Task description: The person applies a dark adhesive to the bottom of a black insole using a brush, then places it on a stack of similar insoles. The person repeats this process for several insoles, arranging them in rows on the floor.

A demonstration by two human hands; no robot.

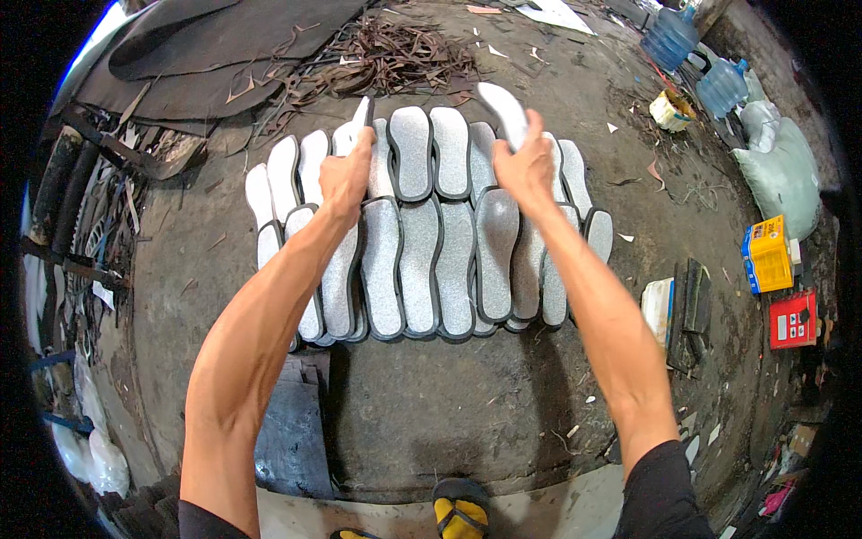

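Note:
Grey-topped shoe soles (pixel 419 269) with dark edges lie on the floor in two overlapping rows, stacked in layers. Over the left part of the far row, my left hand (pixel 346 180) is closed around a sole (pixel 363 115) tilted up on edge. My right hand (pixel 528 166) grips another sole (pixel 505 110), pale and slightly blurred, held above the far row at the right. Both held soles point away from me. The fingers of each hand are partly hidden behind the hand itself.
Dark rubber sheets (pixel 206 54) and a heap of brown strips (pixel 404 58) lie at the far side. To the right are blue water jugs (pixel 672 38), a pale sack (pixel 779 171), a yellow can (pixel 769 255) and a red box (pixel 793 320). A dark sheet (pixel 294 431) lies near my feet.

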